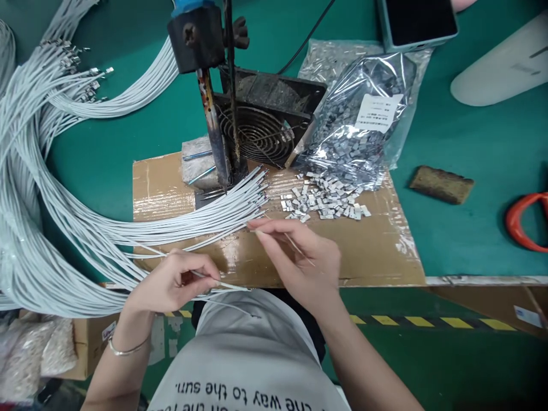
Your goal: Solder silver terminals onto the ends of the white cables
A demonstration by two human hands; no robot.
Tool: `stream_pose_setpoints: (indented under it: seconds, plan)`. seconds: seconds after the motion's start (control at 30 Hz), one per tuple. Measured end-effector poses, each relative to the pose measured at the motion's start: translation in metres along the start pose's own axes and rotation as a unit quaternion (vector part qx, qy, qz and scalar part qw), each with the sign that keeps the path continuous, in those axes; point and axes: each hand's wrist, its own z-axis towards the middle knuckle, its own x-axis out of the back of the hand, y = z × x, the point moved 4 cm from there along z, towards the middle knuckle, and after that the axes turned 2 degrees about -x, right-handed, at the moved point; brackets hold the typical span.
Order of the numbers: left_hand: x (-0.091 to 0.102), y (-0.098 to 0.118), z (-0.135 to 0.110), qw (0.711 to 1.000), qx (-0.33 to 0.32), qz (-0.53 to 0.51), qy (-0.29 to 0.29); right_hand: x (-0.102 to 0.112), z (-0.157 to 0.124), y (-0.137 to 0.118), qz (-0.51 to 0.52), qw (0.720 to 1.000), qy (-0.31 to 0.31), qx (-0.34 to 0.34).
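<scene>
My left hand (175, 279) is closed in a pinch on a white cable (233, 287) near the table's front edge; the cable's end points right. My right hand (302, 262) is closed too, thumb and index fingertips together by the ends of a fanned bundle of white cables (205, 222). A thin pale wire (295, 244) shows inside its curled fingers. Behind the bundle, a soldering iron (213, 123) is clamped tip down on a stand. Small flat metal pieces (327, 197) lie loose on the cardboard (372, 251), beyond my right hand.
A dusty black fan (257, 134) stands behind the iron, beside a clear bag (355, 125) of metal pieces. Thick cable bundles (25, 188) cover the left side. A phone (417, 23), a white cylinder (500, 65), a brown block (442, 184) and a red handle (516, 220) are on the right.
</scene>
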Motion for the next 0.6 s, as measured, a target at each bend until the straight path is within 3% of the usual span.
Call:
stream_pose_setpoints:
  seconds: [0.13,0.3,0.6]
  plan:
    - [0.0,-0.001,0.001,0.998,-0.027,-0.051,-0.021,-0.015,0.015,0.004,-0.005,0.998,-0.031,-0.048]
    - [-0.015,0.006,0.016,0.994,-0.032,-0.084,-0.069,-0.015,0.021,0.008,0.001,0.996,-0.047,-0.074]
    - [-0.024,0.014,0.029,0.991,0.036,-0.122,0.044,-0.012,0.02,0.009,0.032,0.997,-0.034,-0.068]
